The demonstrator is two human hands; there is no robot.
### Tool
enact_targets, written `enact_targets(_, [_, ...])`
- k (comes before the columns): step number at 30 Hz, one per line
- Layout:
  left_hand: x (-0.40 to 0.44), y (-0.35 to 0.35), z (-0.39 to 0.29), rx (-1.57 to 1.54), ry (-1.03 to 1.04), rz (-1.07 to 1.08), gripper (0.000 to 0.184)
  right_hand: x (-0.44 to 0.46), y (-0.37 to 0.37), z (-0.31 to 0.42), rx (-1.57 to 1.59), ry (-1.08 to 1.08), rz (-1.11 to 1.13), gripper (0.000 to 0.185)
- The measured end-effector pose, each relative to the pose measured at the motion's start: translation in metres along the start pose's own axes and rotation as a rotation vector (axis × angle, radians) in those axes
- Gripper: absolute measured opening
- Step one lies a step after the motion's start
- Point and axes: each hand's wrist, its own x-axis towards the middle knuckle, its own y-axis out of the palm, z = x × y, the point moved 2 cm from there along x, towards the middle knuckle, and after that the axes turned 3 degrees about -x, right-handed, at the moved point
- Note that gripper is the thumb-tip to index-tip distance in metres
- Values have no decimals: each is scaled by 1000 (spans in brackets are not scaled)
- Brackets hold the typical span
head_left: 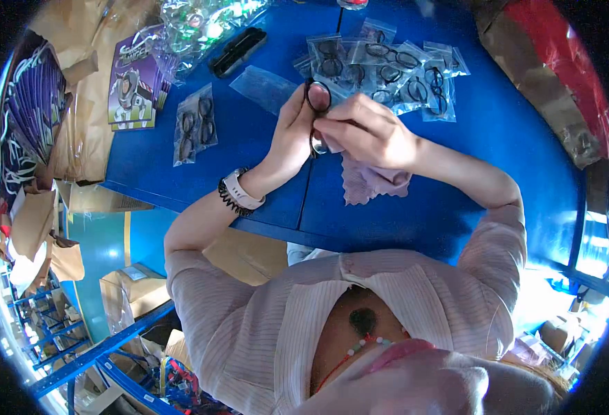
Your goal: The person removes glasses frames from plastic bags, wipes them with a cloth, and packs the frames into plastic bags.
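A pair of dark round-framed glasses (pixel 318 95) is held upright over the blue table. My left hand (pixel 294 131), with a white watch on its wrist, grips the frame. My right hand (pixel 370 131) pinches a pinkish-lilac cloth (pixel 373 181) against the lower lens; the cloth hangs below the fingers. Just beyond the hands lies a flat clear plastic bag (pixel 259 88). Several bagged glasses (pixel 391 72) are heaped behind my right hand, and another clear bag with dark glasses (pixel 195 124) lies to the left.
The blue table (pixel 249 200) has a purple printed package (pixel 135 86), a black case (pixel 238 52) and a heap of clear plastic (pixel 204 28) at its back left. Brown paper and red material (pixel 560 62) line the right edge. Cardboard boxes (pixel 135 294) stand below left.
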Motion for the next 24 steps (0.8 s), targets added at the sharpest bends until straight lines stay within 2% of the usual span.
enact_targets(8, [2,0,-8,82,91,-24,25,-1,7,9,68,-61,12,26])
enact_targets(13, [5,21,-4,-134,223,-145,17,3,0,-1,80,-35,1,28])
enact_targets(18, [6,8,-33,454,343,-127,7,-2,5,-14,8,103,14,25])
enact_targets(22, [2,1,-46,921,412,-115,4,-2,0,-18,396,651,-173,26])
enact_targets(23, [2,1,-44,919,415,-117,4,-2,2,-18,394,649,-171,26])
enact_targets(24, [3,2,-39,894,394,-79,6,-2,4,-16,339,545,-161,27])
